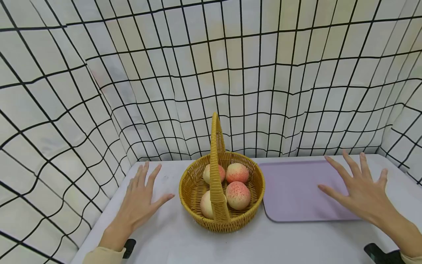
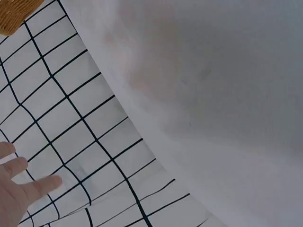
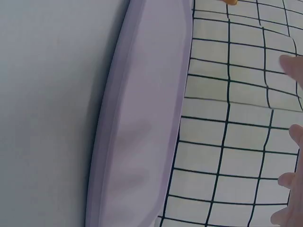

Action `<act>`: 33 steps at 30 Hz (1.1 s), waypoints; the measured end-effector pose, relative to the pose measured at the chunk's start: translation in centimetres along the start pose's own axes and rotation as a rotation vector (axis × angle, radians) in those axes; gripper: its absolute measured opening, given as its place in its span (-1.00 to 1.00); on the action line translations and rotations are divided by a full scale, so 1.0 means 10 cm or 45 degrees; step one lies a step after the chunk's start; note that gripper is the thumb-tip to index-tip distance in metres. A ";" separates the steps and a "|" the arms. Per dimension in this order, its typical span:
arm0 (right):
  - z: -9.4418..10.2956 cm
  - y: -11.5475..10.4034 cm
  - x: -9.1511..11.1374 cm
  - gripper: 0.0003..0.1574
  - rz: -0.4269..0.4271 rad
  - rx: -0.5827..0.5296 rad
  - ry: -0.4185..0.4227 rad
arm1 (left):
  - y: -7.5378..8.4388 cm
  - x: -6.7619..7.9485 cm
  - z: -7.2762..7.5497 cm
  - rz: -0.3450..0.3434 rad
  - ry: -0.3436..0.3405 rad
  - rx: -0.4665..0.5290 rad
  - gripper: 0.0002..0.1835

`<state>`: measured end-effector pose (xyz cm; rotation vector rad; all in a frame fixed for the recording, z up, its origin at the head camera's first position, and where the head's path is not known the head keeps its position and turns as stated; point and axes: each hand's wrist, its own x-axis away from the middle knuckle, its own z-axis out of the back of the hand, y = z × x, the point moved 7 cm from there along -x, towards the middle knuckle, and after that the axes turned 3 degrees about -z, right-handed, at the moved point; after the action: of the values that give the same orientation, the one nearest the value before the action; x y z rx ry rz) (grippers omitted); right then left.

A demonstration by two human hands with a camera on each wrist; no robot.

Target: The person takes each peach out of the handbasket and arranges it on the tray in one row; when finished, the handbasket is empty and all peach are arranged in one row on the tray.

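Note:
In the head view a yellow wicker basket with a tall arched handle stands in the middle of the white table. Several pink and cream peaches lie inside it, two of them partly hidden by the handle. Left of the basket my left hand is held with fingers spread, touching nothing. Over the right part of a flat lilac tray my right hand hovers, fingers spread and holding nothing. Fingers of the left hand and right hand show at the edges of the wrist views.
A white cloth wall with a black grid net encloses the table at the back and sides. The tray's left edge lies close beside the basket. Dark straps sit on both wrists.

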<state>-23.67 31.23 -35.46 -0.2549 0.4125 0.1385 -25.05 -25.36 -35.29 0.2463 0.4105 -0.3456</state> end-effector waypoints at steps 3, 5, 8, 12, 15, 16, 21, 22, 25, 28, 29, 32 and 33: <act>0.00 -0.11 -0.02 0.18 0.044 -0.060 0.022 | 0.08 -0.01 -0.04 -0.027 -0.023 0.101 0.01; 0.02 -0.21 -0.04 0.14 0.083 -0.116 0.045 | 0.14 -0.03 -0.08 -0.032 -0.046 0.177 -0.01; 0.05 -0.42 -0.09 0.10 0.167 -0.198 0.093 | 0.22 -0.05 -0.15 -0.013 -0.085 0.339 -0.05; 0.13 -0.80 -0.17 0.09 0.297 -0.295 0.136 | 0.32 -0.09 -0.28 0.035 -0.156 0.606 -0.07; 0.19 -1.10 -0.24 0.09 0.373 -0.349 0.130 | 0.38 -0.13 -0.39 0.078 -0.225 0.777 -0.04; 0.20 -1.20 -0.27 0.08 0.396 -0.375 0.119 | 0.40 -0.14 -0.42 0.089 -0.245 0.820 -0.03; 0.20 -1.65 -0.40 0.01 0.534 -0.534 -0.001 | 0.44 -0.17 -0.56 0.153 -0.323 0.969 0.08; 0.18 -1.72 -0.43 0.00 0.555 -0.572 -0.042 | 0.44 -0.16 -0.59 0.172 -0.337 0.987 0.09; 0.07 -1.92 -0.51 -0.07 0.594 -0.699 -0.184 | 0.45 -0.15 -0.66 0.204 -0.378 0.987 0.14; -0.06 -2.06 -0.57 -0.17 0.610 -0.813 -0.327 | 0.45 -0.15 -0.70 0.214 -0.405 0.966 0.18; -0.10 -2.09 -0.59 -0.20 0.617 -0.843 -0.366 | 0.46 -0.15 -0.70 0.213 -0.414 0.956 0.20; -0.24 -2.16 -0.62 -0.28 0.638 -0.901 -0.465 | 0.45 -0.16 -0.71 0.216 -0.440 0.961 0.25; -0.28 -2.17 -0.63 -0.30 0.645 -0.915 -0.494 | 0.44 -0.16 -0.71 0.218 -0.454 0.962 0.27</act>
<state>-26.41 9.12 -30.68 -0.8129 0.0157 0.8270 -27.23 -18.72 -40.20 0.9359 -0.1120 -0.3565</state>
